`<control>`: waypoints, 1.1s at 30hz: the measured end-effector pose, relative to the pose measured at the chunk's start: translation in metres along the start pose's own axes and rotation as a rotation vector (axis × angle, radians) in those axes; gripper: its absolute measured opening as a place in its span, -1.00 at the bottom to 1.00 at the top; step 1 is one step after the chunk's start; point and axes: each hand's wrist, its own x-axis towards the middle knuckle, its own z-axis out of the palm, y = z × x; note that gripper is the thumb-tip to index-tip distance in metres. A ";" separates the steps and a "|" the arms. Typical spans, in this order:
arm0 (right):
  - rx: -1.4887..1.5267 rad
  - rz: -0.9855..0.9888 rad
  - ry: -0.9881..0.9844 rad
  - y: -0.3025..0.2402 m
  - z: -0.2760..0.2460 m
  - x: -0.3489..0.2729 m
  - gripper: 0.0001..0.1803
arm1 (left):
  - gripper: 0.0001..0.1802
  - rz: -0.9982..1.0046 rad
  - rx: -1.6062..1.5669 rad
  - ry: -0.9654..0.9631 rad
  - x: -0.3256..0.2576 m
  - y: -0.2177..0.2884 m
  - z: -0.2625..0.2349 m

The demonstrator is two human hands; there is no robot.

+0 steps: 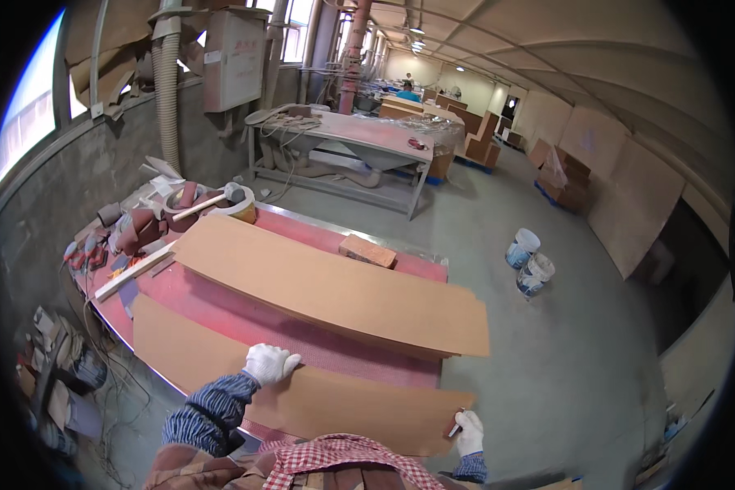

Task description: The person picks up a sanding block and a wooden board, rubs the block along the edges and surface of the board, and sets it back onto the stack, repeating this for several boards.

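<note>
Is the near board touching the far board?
Apart. The head view shows a strip of pink tabletop between the near board and the far board.

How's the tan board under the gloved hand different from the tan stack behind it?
The long, flat tan board has the left white-gloved hand on it; the long, layered tan stack has none. The board looks thin, while the stack looks thicker. The board lies nearer the person than the stack. Both lie on the pink-topped table.
</note>
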 end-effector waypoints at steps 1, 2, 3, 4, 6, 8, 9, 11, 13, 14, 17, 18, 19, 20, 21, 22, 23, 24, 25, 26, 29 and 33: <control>-0.043 -0.015 0.033 0.003 0.004 0.005 -0.93 | -0.37 -0.032 -0.016 0.004 0.003 -0.001 0.000; -0.097 -0.024 0.054 0.006 0.006 0.006 -0.92 | -0.35 -0.045 -0.076 -0.081 0.004 0.001 -0.005; -0.120 -0.030 0.041 0.013 0.005 0.000 -0.92 | -0.34 -0.065 -0.142 -0.164 0.002 0.002 -0.007; -0.155 -0.039 0.011 0.019 -0.002 -0.007 -0.93 | -0.32 -0.095 -0.183 -0.237 0.001 0.003 0.001; -0.206 0.182 0.187 0.079 -0.066 -0.016 -0.73 | -0.28 -0.094 -0.237 -0.367 0.019 0.012 0.021; -0.261 0.335 0.177 0.094 -0.088 -0.018 -0.81 | -0.24 -0.100 -0.231 -0.475 0.019 0.017 0.027; -0.300 0.435 0.178 0.095 -0.096 -0.016 -0.82 | -0.23 -0.087 -0.218 -0.506 0.021 0.020 0.026; -0.290 0.434 0.202 0.088 -0.066 -0.014 -0.80 | -0.22 -0.141 -0.226 -0.524 0.014 0.013 0.040; -0.253 0.420 0.274 0.082 -0.060 -0.012 -0.77 | -0.27 -0.160 -0.249 -0.545 0.007 0.009 0.043; -0.340 0.449 0.219 0.090 -0.074 -0.002 -0.76 | -0.30 -0.159 -0.273 -0.551 0.010 0.011 0.043; -0.514 0.528 0.153 0.093 -0.088 0.007 -0.74 | -0.38 -0.180 -0.319 -0.568 0.009 0.013 0.043; -0.591 0.567 0.151 0.091 -0.090 0.006 -0.73 | -0.38 -0.156 -0.325 -0.555 0.010 0.013 0.041; -0.595 0.574 0.155 0.091 -0.093 0.003 -0.73 | -0.39 -0.128 -0.328 -0.544 0.010 0.014 0.041; -0.608 0.553 0.143 0.093 -0.095 0.004 -0.72 | -0.43 -0.146 -0.327 -0.527 0.011 0.013 0.045; -0.621 0.531 0.131 0.095 -0.096 0.005 -0.71 | -0.43 -0.150 -0.329 -0.530 0.007 0.010 0.057; -0.627 0.535 0.123 0.096 -0.094 0.005 -0.71 | -0.45 -0.151 -0.381 -0.355 -0.001 0.005 0.076; -0.593 0.541 0.149 0.096 -0.091 0.005 -0.70 | -0.47 -0.144 -0.430 -0.179 -0.008 0.003 0.081; -0.560 0.547 0.175 0.096 -0.089 0.004 -0.68 | -0.58 -0.135 -0.421 -0.141 -0.013 0.004 0.087; -0.560 0.552 0.176 0.095 -0.088 0.005 -0.68 | -0.58 -0.135 -0.422 -0.146 -0.018 0.002 0.084; -0.595 0.584 0.153 0.094 -0.086 0.006 -0.68 | -0.63 -0.113 -0.444 0.166 -0.022 0.000 0.080; -0.498 0.812 0.163 0.099 -0.129 0.023 -0.69 | -0.66 -0.035 -0.464 0.482 -0.028 -0.008 0.039; -0.499 0.581 0.140 0.094 -0.083 0.003 -0.69 | -0.54 -0.214 -0.246 0.416 -0.083 -0.031 0.055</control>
